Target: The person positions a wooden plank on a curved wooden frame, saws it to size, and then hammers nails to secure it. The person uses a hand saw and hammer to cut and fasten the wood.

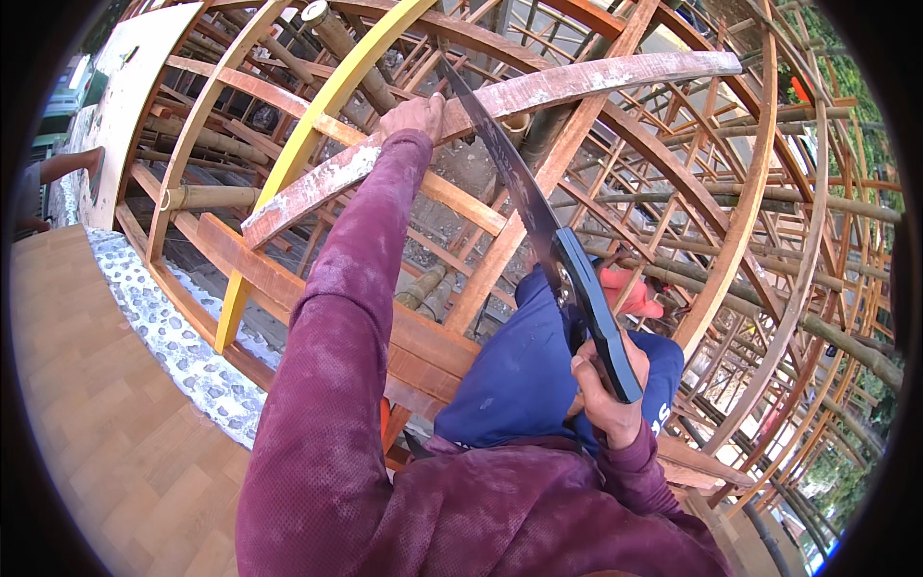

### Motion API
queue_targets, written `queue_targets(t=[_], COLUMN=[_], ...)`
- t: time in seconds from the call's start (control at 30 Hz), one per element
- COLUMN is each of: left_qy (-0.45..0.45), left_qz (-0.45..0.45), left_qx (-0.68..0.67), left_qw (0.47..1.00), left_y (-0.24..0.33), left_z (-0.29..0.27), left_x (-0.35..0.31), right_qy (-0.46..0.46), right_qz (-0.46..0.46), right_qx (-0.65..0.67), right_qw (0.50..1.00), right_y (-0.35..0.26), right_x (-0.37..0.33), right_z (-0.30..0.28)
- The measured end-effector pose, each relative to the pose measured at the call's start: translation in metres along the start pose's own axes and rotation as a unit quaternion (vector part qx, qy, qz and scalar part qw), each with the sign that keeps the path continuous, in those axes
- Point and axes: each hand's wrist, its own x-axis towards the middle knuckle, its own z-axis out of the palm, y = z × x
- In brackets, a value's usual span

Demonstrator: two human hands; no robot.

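My left hand (413, 117) is closed on a wooden plank (596, 77), worn and smeared with white, which slants up from left to right. In my right hand (615, 389) is the black handle of a handsaw (514, 168). Its long dark blade points up and away, crossing over the plank just right of my left hand. Whether the teeth are in the wood, I cannot tell. The plank's near left end rests by a yellow-painted board (306, 139) and above a thick reddish beam (423, 346).
Wooden slats and bamboo poles (856, 356) form an open lattice around and below me. At the left lie wood-patterned flooring (125, 385) and a strip of pebble-patterned sheet (183, 337). Another person's limb (72, 165) reaches a pale panel (135, 87). Something pink-red (630, 291) shows beyond my knees.
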Motion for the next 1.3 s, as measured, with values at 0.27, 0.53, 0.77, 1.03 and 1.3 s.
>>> queue_targets(t=[0.27,0.53,0.77,1.03,1.3], left_qy=[-0.011,-0.004,-0.010,0.006,0.007], left_qz=[0.027,0.004,0.033,0.026,0.015], left_qx=[-0.013,0.000,-0.012,0.002,-0.007], left_qw=[0.999,1.000,0.999,1.000,1.000], left_y=[0.017,-0.001,0.014,0.006,0.000], left_z=[0.016,0.002,0.012,0.010,0.007], left_x=[0.003,-0.009,0.006,0.001,0.003], right_qy=[0.015,0.011,0.014,0.017,0.022], right_qz=[-0.079,0.007,-0.045,-0.006,0.009], right_qx=[0.041,0.028,0.051,0.069,0.040], right_qw=[0.996,1.000,0.998,0.997,0.999], right_y=[0.021,-0.001,0.022,0.025,0.009], right_x=[0.133,0.034,0.106,0.074,0.015], right_z=[0.050,0.020,0.051,0.041,0.023])
